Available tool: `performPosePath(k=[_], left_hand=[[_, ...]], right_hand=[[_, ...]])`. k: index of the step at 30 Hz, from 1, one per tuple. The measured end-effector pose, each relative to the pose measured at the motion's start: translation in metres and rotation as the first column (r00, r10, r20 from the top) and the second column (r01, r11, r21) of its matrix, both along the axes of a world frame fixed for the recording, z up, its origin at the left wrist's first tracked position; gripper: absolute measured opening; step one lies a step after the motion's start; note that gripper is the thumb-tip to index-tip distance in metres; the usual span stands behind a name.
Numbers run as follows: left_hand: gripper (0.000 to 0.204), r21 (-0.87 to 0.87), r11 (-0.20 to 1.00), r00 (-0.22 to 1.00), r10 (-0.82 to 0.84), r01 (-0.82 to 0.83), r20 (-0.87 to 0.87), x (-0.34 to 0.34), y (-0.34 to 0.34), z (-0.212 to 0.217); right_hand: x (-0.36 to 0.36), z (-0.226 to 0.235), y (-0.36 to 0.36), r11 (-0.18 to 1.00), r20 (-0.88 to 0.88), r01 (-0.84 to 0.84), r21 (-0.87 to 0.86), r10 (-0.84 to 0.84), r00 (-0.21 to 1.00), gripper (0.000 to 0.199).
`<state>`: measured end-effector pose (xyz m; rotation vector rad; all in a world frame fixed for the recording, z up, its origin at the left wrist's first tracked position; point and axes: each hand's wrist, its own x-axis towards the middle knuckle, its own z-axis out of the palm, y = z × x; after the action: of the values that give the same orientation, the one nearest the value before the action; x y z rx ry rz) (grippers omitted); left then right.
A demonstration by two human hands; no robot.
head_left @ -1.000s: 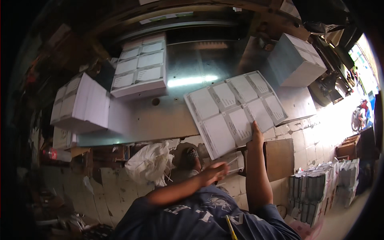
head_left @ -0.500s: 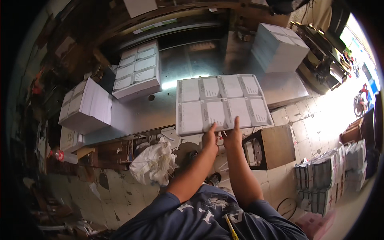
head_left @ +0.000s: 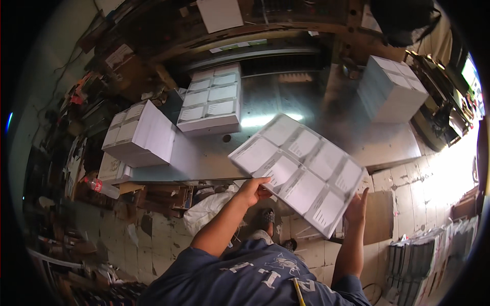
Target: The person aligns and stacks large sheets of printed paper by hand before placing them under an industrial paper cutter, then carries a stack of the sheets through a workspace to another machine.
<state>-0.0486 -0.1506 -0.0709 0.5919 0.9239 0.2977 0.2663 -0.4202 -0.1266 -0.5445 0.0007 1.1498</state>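
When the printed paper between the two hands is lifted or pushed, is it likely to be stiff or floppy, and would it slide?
The printed paper is probably fairly stiff, since it looks flat between the left hand and right hand. It might slide easily on the metal table, whose shiny surface looks smooth.

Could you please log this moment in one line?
left hand: gripping printed sheets | right hand: at sheets' right edge | nearby: paper stacks on metal table
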Motion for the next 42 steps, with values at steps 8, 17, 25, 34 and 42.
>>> performPosePath(k=[8,17,25,34,42], left_hand=[[0.035,0.162,0.937,0.946,-0.285,0.309,-0.154,0.068,0.125,-0.01],[0.051,0.668,0.617,0.856,-0.015,0.415,-0.517,0.099,0.189,0.018],[0.039,0.313,0.852,0.9,0.436,-0.419,0.016,-0.036,-0.023,-0.051],[0.039,-0.3,0.911,0.915,0.35,-0.283,0.199,0.059,-0.077,-0.027],[0.032,-0.152,0.894,0.888,0.441,-0.422,0.131,0.02,-0.073,-0.025]], right_hand=[[-0.033,-0.009,0.005,0.993,0.132,0.026,-0.119,-0.011,0.991,0.057],[-0.089,0.03,0.079,0.911,0.169,0.265,-0.317,-0.22,0.961,0.056],[-0.135,0.048,0.135,0.846,0.094,0.36,-0.394,-0.352,0.931,0.05],[-0.182,0.045,0.143,0.824,0.123,0.391,-0.41,-0.375,0.919,0.048],[-0.208,0.02,0.088,0.986,0.153,0.067,-0.153,-0.043,0.987,0.058]])
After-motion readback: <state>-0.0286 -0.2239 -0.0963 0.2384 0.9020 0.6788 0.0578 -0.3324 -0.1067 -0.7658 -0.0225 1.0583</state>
